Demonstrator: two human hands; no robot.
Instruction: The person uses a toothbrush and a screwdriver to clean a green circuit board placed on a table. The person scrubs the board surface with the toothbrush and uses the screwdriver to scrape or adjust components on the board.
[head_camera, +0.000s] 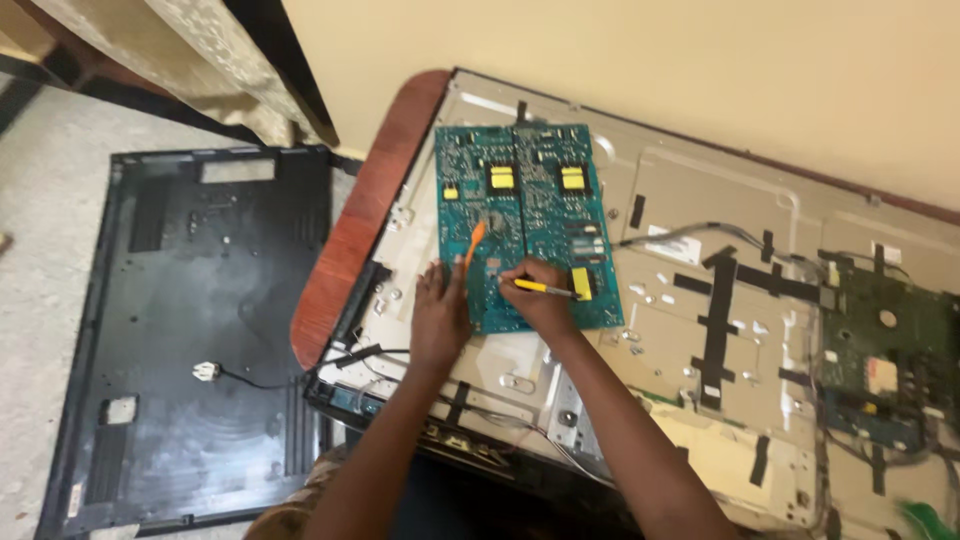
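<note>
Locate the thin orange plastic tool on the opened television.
In the head view, the thin orange plastic tool stands tilted over the teal circuit board, held in the left hand, just left of the right hand with its yellow pen-like tool.

The circuit board (525, 220) is teal laminate with a slight sheen, carrying yellow plastic blocks. Under it the panel back (690, 300) is dull grey sheet metal, patched with matt black tape strips (716, 325). The bench (360, 230) edge shows polished reddish wood. On the speckled floor (40, 250), the back cover (190, 330) is matt black moulded plastic, dusty. The yellow tool (545, 289) looks like smooth plastic.
</note>
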